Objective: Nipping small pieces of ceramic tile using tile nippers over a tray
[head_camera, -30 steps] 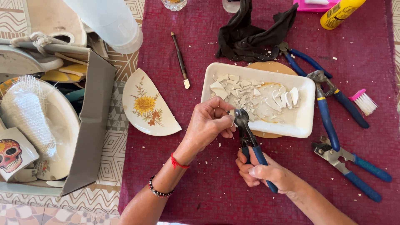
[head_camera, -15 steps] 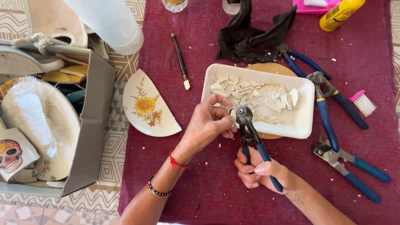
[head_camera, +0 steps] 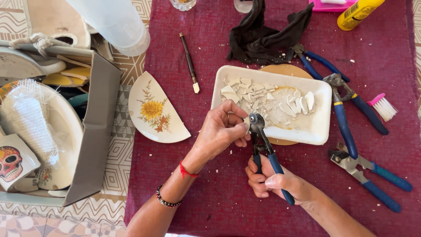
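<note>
My right hand (head_camera: 274, 181) grips the blue handles of tile nippers (head_camera: 263, 147), whose jaws sit by the near left edge of a white tray (head_camera: 318, 127). My left hand (head_camera: 219, 131) pinches a small ceramic shard against those jaws; the shard is mostly hidden by my fingers. Several white ceramic chips (head_camera: 263, 98) lie in the tray. A broken plate piece with a yellow flower (head_camera: 153, 112) rests to the left on the maroon cloth (head_camera: 210, 193).
Two more blue-handled pliers (head_camera: 344, 118) (head_camera: 372, 175) lie at the right beside a pink brush (head_camera: 383, 106). A glass cutter (head_camera: 189, 61), a dark rag (head_camera: 263, 33) and a yellow bottle (head_camera: 359, 11) lie farther off. A cardboard box of crockery (head_camera: 98, 131) stands left.
Both hands and the nippers have stayed at the tray's near edge, shifting only slightly; the handles angle a little differently.
</note>
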